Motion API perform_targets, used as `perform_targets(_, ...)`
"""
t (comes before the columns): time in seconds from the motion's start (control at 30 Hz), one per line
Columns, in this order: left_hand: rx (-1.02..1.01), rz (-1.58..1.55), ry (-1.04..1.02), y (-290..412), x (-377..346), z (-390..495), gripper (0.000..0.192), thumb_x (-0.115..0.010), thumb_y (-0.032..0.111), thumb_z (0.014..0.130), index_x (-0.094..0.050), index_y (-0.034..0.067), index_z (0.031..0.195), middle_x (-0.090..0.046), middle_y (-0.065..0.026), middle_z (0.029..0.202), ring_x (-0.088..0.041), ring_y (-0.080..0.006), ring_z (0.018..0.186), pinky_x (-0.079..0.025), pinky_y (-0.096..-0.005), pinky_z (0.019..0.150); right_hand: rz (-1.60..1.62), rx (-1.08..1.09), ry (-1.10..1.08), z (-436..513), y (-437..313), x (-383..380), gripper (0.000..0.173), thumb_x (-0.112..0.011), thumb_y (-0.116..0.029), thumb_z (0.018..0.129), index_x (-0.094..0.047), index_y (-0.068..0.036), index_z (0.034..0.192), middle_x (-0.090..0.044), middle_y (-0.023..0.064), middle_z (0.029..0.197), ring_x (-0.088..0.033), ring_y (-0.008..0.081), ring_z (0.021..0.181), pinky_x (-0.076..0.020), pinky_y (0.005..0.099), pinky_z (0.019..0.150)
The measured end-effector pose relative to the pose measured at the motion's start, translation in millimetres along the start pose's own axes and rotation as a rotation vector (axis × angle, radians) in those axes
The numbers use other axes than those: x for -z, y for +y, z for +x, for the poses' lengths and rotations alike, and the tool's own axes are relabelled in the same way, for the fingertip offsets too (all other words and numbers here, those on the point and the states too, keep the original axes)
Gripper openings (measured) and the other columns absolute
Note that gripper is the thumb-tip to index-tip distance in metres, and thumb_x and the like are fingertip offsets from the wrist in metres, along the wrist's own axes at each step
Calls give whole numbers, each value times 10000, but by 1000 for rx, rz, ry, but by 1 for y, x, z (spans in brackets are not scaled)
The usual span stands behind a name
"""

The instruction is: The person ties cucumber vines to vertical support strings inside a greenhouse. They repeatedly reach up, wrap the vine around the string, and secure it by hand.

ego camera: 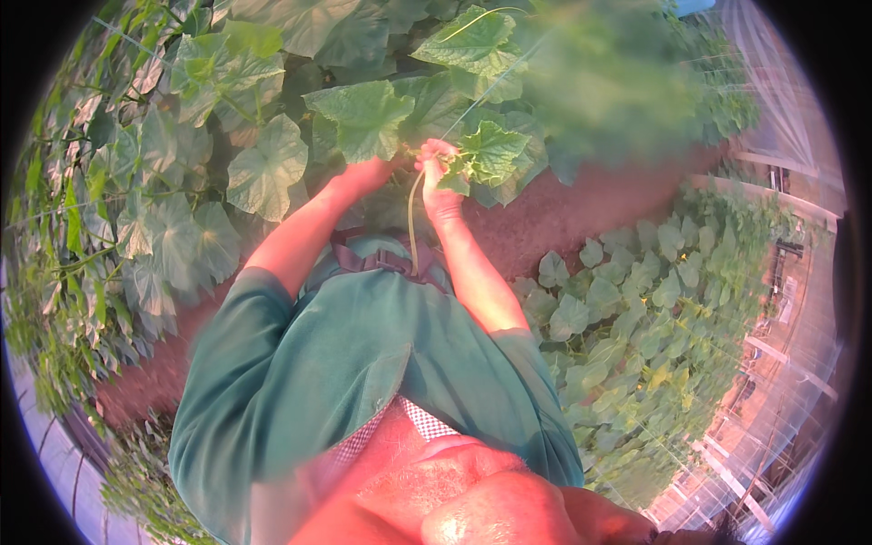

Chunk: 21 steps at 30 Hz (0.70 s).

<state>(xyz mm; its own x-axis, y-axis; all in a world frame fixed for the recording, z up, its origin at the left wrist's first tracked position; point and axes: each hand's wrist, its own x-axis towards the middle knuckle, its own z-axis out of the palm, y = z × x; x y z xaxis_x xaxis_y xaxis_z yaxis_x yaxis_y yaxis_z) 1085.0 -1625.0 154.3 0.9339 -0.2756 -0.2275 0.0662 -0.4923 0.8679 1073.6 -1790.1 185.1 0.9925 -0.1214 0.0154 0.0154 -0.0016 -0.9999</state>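
Observation:
My right hand [439,163] is closed at the tip of a climbing vine that looks like cucumber, beside a young bright leaf [492,151]. A thin pale-blue string [487,92] runs from this hand up to the right. From between the hands a pale stem [411,218] curves down in front of my waist. My left hand [371,174] reaches in close to the right one, under a broad green leaf [368,116]. Its fingers are mostly hidden, so what they hold is unclear.
Dense vines [150,157] climb at the left and ahead. Bare reddish soil [545,211] forms a path beside me. Another row of leafy plants [627,306] grows at the right. Beyond stand pale greenhouse beams [770,197] and plastic sheeting. A blurred leaf covers the upper right.

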Motion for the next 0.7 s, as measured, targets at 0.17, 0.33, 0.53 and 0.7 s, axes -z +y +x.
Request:
perform_targets(0.17,137,134,-124,19,7,3,401,-469,458,1030,-678,169,1215,-719,-130,1186,-691,-286,1078,-515,-419,915,497,-434,149,10,-14,5,228,-671,-160,994,-616,-32,1175,-681,91,1042,-679,217,864,-626,379,707)
perform_targets(0.33,78,222,43,6,-10,7,387,-548,452,1006,-661,118,1165,-725,-191,1018,-698,-405,967,-532,-508,850,213,-457,-95,34,-30,9,235,-799,-179,911,-679,-49,1066,-691,44,967,-655,137,794,-600,292,639)
perform_targets(0.53,45,294,70,-5,-9,9,384,-594,409,982,-658,55,1115,-727,-225,993,-690,-432,1010,-526,-533,888,3,-287,-270,43,-29,-6,264,-858,-227,852,-697,-50,966,-720,19,850,-659,101,727,-538,244,619)
perform_targets(0.7,152,318,65,13,13,3,312,-598,331,985,-684,47,1083,-728,-223,1033,-702,-384,1036,-538,-472,896,-43,-292,-267,49,-23,-8,248,-844,-219,864,-695,-48,965,-721,21,831,-655,96,707,-525,236,615)
